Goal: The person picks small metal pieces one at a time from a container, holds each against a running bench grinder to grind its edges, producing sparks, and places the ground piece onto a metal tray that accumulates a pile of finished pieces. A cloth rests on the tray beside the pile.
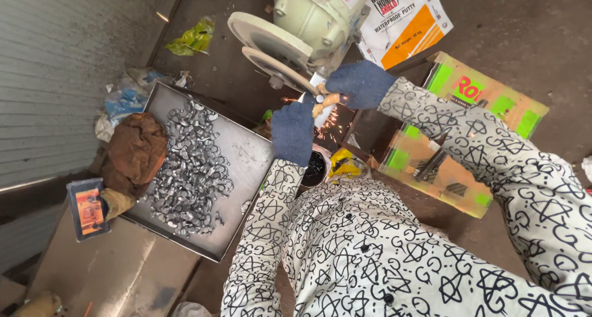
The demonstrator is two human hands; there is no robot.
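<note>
- Seen from above, at a bench grinder (308, 21) with two pale round wheels, sparks flying just below the nearer wheel.
- Left hand (293, 132), in a dark blue knitted glove, closed around the lower end of a small pale workpiece (325, 102); fingers curled tight, not spread.
- Right hand (361, 82), in a matching blue glove, clenched over the upper end of the same workpiece, pressed close against the nearer wheel's edge.
- Workpiece held between both hands, touching the wheel; exact shape too small to tell.
- Both sleeves white with black star and letter print.
- Flat metal tray (246, 153) to the left of the hands, heaped with small shiny curved metal pieces (188, 166) toward its left edge; right half of the tray mostly bare.
- Brown rag (135, 147) lying over the tray's left edge.
- Small dark round container (316, 169) just below the left wrist.
- Cardboard box (468, 126) with green patches on the floor beneath the right forearm.
</note>
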